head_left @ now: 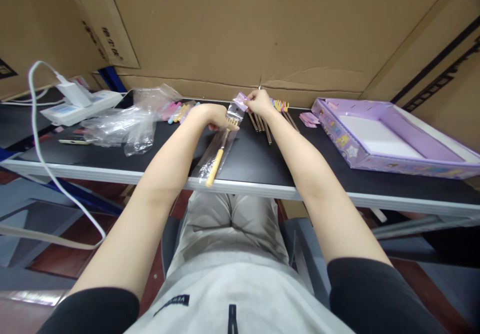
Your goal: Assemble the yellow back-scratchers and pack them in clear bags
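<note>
A fork with a yellow handle (215, 168) lies inside a narrow clear plastic bag (210, 160) on the black table (258, 159), its handle end near the front edge. My left hand (210, 115) is closed on the bag near the fork's tines. My right hand (258, 102) pinches the bag's top together with a small purple card (240, 98). Several more metal utensils with coloured handles (279, 107) lie just behind my right hand.
A purple printed box tray (378, 136) sits at the right. Crumpled clear bags (123, 124) and pastel-handled utensils (176, 110) lie at the left, beside a white power strip with charger and cable (77, 99). Small purple cards (309, 119) lie by the box. Cardboard boxes stand behind.
</note>
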